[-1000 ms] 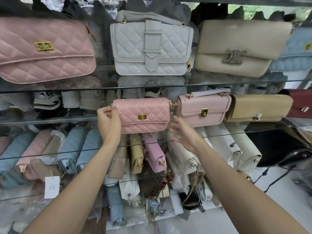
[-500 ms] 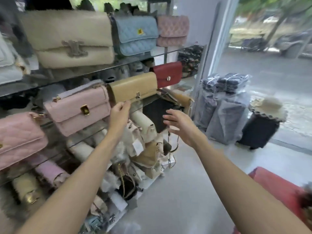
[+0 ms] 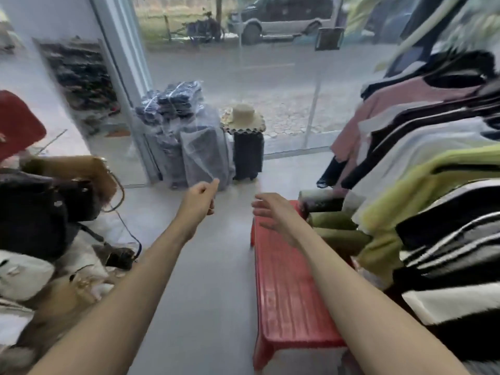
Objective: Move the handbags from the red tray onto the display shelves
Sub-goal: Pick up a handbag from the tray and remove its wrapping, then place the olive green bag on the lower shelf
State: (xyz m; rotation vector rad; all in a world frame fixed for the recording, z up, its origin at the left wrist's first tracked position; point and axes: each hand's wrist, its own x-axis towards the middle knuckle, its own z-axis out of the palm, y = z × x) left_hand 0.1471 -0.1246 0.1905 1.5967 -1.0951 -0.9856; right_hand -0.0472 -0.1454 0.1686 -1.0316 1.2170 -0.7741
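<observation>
The red tray (image 3: 286, 290) lies on the floor at the lower right, its near part bare. At its far end lie handbags: a dark one (image 3: 322, 204) and olive-green ones (image 3: 335, 234), partly under hanging clothes. My right hand (image 3: 273, 212) hovers over the tray's far left edge with fingers spread and holds nothing. My left hand (image 3: 201, 197) is out over the floor left of the tray, fingers loosely curled, empty. The display shelves' end shows at the left with a red handbag (image 3: 19, 125), a brown one (image 3: 81, 171) and a black one (image 3: 40, 207).
A rack of hanging clothes (image 3: 433, 185) crowds the right side above the tray. Plastic-wrapped bundles (image 3: 189, 142) and a black suitcase with a straw hat (image 3: 247, 147) stand by the glass front. Grey floor runs between shelves and tray.
My view has swung right, away from the shelves toward the red tray. Both hands left the pink quilted bag on the shelf and now reach empty toward the tray.
</observation>
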